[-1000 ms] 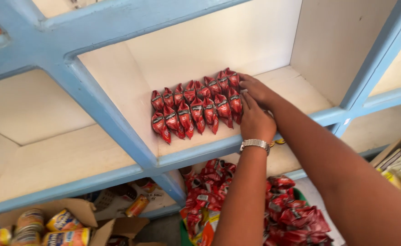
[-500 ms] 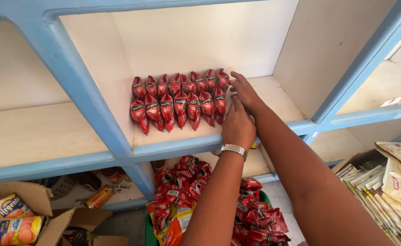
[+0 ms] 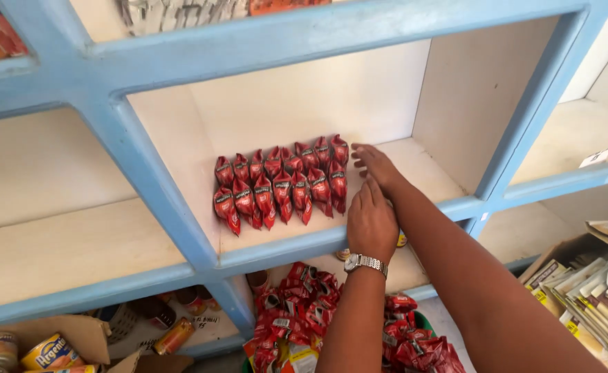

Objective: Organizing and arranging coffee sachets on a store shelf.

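Here we look at the red packets [image 3: 279, 183], two slanting rows of small red sachets lying flat on the pale floor of the middle compartment of the blue shelf [image 3: 276, 250], toward its near edge and a little left of centre. Both our hands sit just right of the rows. The left hand [image 3: 371, 222], with a silver watch [image 3: 365, 262] on its wrist, lies palm down on the shelf floor, fingers straight and close together, its fingertips at the right end of the near row; it pinches nothing. The right hand [image 3: 380, 166] rests farther in, flat as well, fingers straight and slightly spread, their tips touching or almost touching the last packet of the far row. It holds nothing either.

Compared with a second ago, the hands have slid a little off the packets: then they lay partly over the right end of the rows, now that end shows clear. The rows look much as they did, tight and even, so we judge that this batch is squared up and set in place.

Below, on the lower shelf level, a loose heap of red packets [image 3: 304, 304] waits in what looks like a green tub. At the near left stands a cardboard box [image 3: 76, 331] with tins [image 3: 44, 351], and at the right a box of flat paper packs [image 3: 587, 290]. The compartments to left and right show bare boards.
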